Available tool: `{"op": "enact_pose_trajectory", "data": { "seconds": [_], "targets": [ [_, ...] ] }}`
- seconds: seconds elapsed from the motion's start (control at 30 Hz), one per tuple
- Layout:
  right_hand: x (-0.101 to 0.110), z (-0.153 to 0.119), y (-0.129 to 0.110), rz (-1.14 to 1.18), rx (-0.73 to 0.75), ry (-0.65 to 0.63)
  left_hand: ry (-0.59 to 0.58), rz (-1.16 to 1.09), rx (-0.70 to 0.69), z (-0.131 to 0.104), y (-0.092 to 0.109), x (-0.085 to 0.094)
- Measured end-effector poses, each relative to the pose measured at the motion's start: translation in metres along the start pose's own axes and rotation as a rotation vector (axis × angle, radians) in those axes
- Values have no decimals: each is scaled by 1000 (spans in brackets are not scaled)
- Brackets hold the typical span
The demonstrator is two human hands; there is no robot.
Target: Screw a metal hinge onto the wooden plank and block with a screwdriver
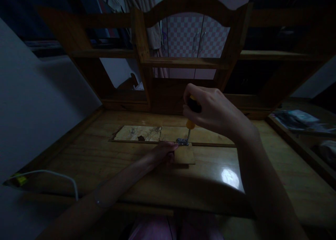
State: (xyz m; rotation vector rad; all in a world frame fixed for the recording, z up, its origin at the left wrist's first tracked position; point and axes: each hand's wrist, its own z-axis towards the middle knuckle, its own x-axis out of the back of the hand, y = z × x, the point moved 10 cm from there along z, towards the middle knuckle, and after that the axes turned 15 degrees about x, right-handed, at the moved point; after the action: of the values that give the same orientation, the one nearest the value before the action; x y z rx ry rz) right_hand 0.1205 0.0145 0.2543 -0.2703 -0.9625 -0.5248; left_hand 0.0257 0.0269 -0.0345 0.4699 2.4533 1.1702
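Observation:
My right hand (210,105) is wrapped round the yellow and black handle of a screwdriver (190,124). The shaft points down, its tip at a small metal hinge (182,141). That hinge spans the edge between a long wooden board (204,134) and a small square wooden piece (184,155). With thumb and fingers, my left hand (166,150) grips the left edge of the small wooden piece, the thumb close beside the hinge. Part of the long board's left end is pale, with dark stains.
Both boards rest on a wooden desk (105,163) with a shelf frame (183,62) along its back. A white cable (52,171) curves over the left edge. Plastic-wrapped items (301,117) lie at the right. A checkered wardrobe (183,33) stands behind.

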Motion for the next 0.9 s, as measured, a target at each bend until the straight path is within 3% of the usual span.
{"op": "enact_pose_trajectory", "data": {
  "seconds": [0.23, 0.57, 0.8, 0.9],
  "targets": [
    [-2, -5, 14, -117, -89, -34, 25, -9, 5, -4, 1, 0],
    [-3, -9, 19, -12, -99, -74, 41, -53, 45, 4, -8, 6],
    [1, -8, 20, -213, -147, -65, 32, -67, 54, -1, -4, 3],
    [3, -11, 20, -113, -169, -77, 62, -54, 70, 0, -4, 4]
  ]
}}
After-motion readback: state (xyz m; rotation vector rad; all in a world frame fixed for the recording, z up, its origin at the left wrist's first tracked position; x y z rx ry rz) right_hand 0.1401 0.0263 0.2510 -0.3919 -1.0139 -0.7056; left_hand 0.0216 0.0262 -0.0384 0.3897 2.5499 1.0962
